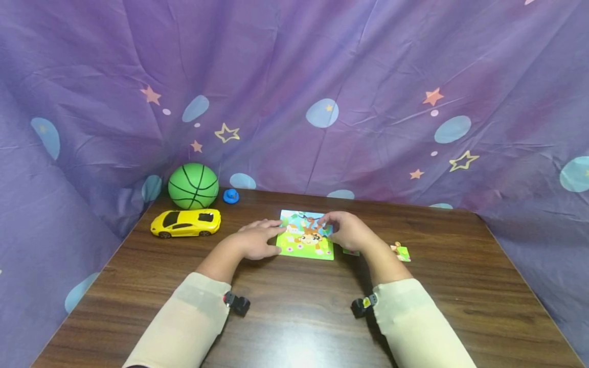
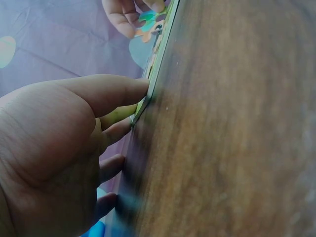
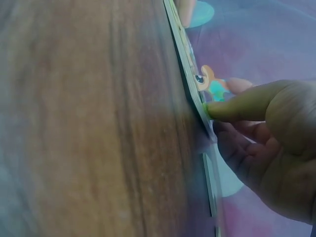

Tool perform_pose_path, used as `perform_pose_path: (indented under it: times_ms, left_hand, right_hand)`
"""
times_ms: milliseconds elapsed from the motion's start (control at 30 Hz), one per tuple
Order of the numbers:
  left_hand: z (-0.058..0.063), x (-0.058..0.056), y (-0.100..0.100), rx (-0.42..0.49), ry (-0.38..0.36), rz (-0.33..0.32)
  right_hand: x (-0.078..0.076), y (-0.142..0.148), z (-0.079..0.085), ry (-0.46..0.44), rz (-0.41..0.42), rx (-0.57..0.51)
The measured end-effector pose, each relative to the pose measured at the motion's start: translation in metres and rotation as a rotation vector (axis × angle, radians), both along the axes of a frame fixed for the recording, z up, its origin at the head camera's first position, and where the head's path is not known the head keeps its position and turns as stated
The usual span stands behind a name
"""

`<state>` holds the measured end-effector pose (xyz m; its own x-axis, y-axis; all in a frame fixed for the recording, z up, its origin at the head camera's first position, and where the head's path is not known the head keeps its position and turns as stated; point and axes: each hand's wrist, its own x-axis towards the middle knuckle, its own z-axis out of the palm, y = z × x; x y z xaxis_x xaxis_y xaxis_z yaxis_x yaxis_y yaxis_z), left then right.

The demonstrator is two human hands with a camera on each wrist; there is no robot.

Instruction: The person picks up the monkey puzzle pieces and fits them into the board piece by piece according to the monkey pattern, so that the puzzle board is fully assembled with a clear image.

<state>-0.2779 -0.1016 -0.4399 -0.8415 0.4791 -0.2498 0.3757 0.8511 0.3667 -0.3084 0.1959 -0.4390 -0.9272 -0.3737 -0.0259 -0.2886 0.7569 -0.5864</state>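
A jigsaw puzzle board (image 1: 294, 250) with a monkey picture lies flat on the brown table. My left hand (image 1: 259, 239) is at its left edge, fingers fairly straight and spread. In the left wrist view the left thumb (image 2: 118, 94) touches the board's side. Over the right part of the board, my right hand (image 1: 352, 232) pinches a jigsaw puzzle piece (image 3: 216, 89) between thumb and fingers. That piece is orange and teal with part of an eye, and stands tilted up from the board in the right wrist view.
Under the right wrist a green puzzle piece (image 1: 351, 252) shows partly. Another loose piece (image 1: 403, 252) lies farther right. At the back left are a yellow toy car (image 1: 186, 223), a green ball (image 1: 193, 186) and a small blue toy (image 1: 231, 196). A purple curtain (image 1: 285, 76) hangs behind the table.
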Motion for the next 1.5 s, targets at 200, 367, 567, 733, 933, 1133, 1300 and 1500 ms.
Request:
perform_pose_path:
  times_ms: [200, 367, 567, 733, 933, 1133, 1300, 1500]
  left_hand:
    - [-0.0001, 0.0004, -0.0001, 0.002, -0.004, 0.004]
    - [0.0001, 0.0005, 0.0001, -0.001, 0.003, 0.003]
    - [0.0002, 0.0003, 0.0003, -0.005, 0.005, 0.003]
    - [0.0007, 0.001, 0.0, -0.003, 0.002, 0.004]
    - [0.0002, 0.0006, -0.0004, 0.001, 0.0, 0.006]
    - [0.0006, 0.0004, 0.0, -0.002, -0.002, 0.006]
    - [0.0006, 0.0002, -0.0006, -0.002, 0.0, 0.001]
    - [0.0008, -0.0001, -0.0002, -0.001, 0.0, -0.004]
  right_hand:
    - [-0.001, -0.0032, 0.0005, 0.087, 0.05, 0.077]
    - [-0.0004, -0.004, 0.0028, 0.071, 0.059, 0.124]
    - [-0.0002, -0.0059, 0.0055, 0.022, 0.075, 0.186]
    - [-0.0007, -0.0085, 0.0069, 0.002, 0.096, 0.216]
    - [-0.0031, -0.0096, 0.0051, -0.015, 0.091, 0.228]
    - [-0.0048, -0.0091, 0.0045, -0.036, 0.087, 0.229]
    - [-0.0062, -0.0073, 0.0039, -0.027, 0.082, 0.222]
    - [-0.0069, -0.0064, 0.0048, -0.04, 0.078, 0.222]
